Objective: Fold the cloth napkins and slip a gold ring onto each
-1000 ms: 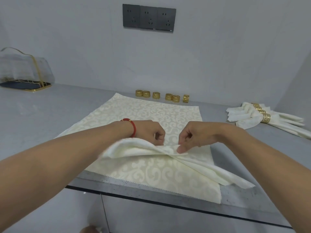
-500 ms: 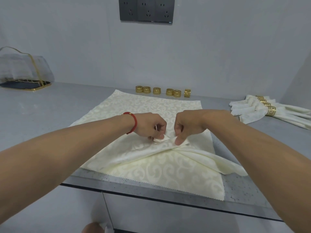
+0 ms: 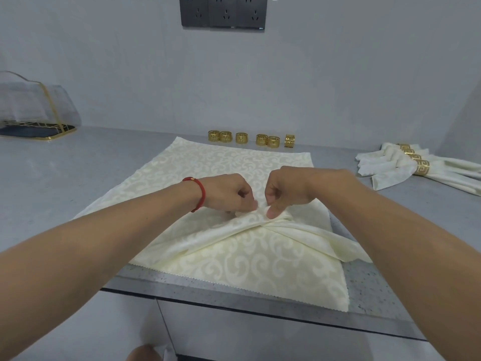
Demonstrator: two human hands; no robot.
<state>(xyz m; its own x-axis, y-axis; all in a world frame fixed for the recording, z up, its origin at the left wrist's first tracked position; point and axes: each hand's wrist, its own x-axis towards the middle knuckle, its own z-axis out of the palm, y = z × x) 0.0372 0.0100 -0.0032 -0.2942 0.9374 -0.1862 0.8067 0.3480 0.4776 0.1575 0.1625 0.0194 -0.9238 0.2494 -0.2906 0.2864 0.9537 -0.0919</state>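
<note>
L hand (image 3: 229, 194) & R hand (image 3: 283, 190) both pinch napkin (image 3: 234, 246) pleats at centre, gathering for ring. Rings (image 3: 250, 138) behind napkin; done set (image 3: 406, 165) to its right.

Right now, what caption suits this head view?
Both hands pinch a cream napkin at its centre; six gold rings wait behind.

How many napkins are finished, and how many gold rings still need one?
Done: a pile of ringed napkins at far right, with at least three gold bands showing. In hand: the left hand and right hand pinch the gathered middle of a cream napkin, no ring on it yet. Left: six loose gold rings wait by the wall.
</note>
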